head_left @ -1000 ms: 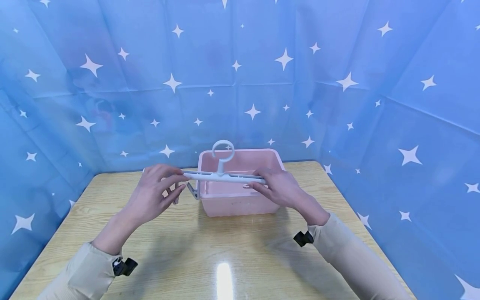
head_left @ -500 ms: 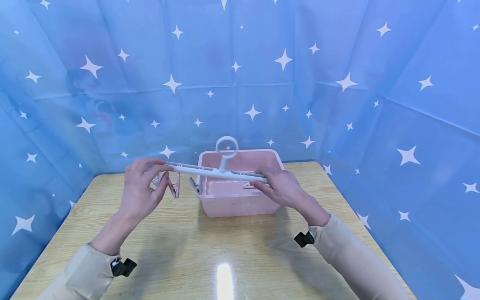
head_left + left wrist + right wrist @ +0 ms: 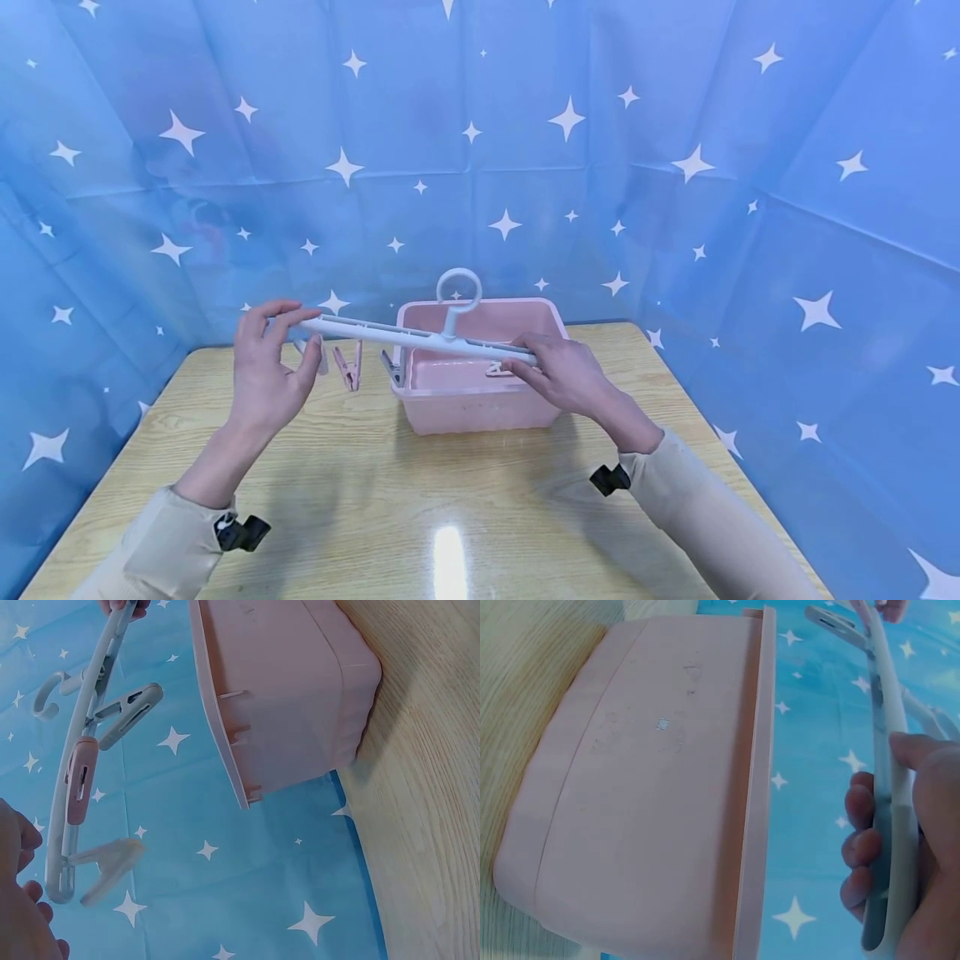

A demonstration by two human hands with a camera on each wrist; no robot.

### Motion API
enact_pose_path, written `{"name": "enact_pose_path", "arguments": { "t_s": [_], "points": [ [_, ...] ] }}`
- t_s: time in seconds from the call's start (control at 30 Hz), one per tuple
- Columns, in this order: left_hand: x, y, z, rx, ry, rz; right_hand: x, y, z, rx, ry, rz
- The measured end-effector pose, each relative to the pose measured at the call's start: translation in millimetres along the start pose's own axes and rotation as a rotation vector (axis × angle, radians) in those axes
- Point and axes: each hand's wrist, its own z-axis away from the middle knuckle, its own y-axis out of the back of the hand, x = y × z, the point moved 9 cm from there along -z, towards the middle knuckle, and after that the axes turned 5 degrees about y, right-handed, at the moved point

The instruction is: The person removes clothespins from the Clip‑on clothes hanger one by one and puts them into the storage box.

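Note:
A white clip hanger [image 3: 390, 335] with a round hook [image 3: 460, 290] is held up in front of the pink bin, its left end tilted higher. My right hand [image 3: 558, 372] grips its right end, fingers and thumb wrapped round the bar in the right wrist view. At the other end, my left hand [image 3: 266, 375] has its fingertips right by the tip, fingers loosely bent; the left wrist view shows them beside the bar [image 3: 57, 840], not wrapped round it. From the bar hang a grey clip [image 3: 131, 716], a pink clip [image 3: 81, 780] and a whitish clip [image 3: 112, 866].
The pink plastic bin [image 3: 480, 412] stands at the back of the wooden table [image 3: 390, 517], behind and below the hanger. Blue curtains [image 3: 420, 108] with white stars enclose the back and both sides.
My left hand has moved left and up along the bar to its end. The hanger's left end has risen, its hook shifted right and up, and the pink and whitish clips have come into sight.

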Motion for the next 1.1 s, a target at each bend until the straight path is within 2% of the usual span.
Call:
{"name": "enact_pose_path", "arguments": {
  "t_s": [0.4, 0.57, 0.83, 0.9, 1.07, 1.1],
  "points": [
    [-20.7, -0.2, -0.1, -0.047, 0.193, 0.105, -0.7, 4.8, -0.2, 0.034, 0.002, -0.019],
    [-30.5, -1.7, 2.6, -0.102, 0.33, 0.16, -0.5, 7.5, -0.3, 0.059, 0.001, -0.031],
    [-37.2, -4.6, 5.4, -0.189, 0.441, 0.198, -1.7, 10.4, -0.3, 0.096, 0.021, -0.034],
    [-38.1, -7.1, 5.3, -0.205, 0.476, 0.327, -1.8, 10.4, -0.4, 0.1, 0.023, -0.035],
    [-36.5, -18.0, 4.8, -0.25, 0.548, 0.804, -2.9, 11.8, -0.4, 0.115, 0.029, -0.033],
    [-35.9, -19.6, 4.9, -0.26, 0.559, 0.869, -3.1, 12.1, -0.3, 0.118, 0.031, -0.032]
  ]
}}
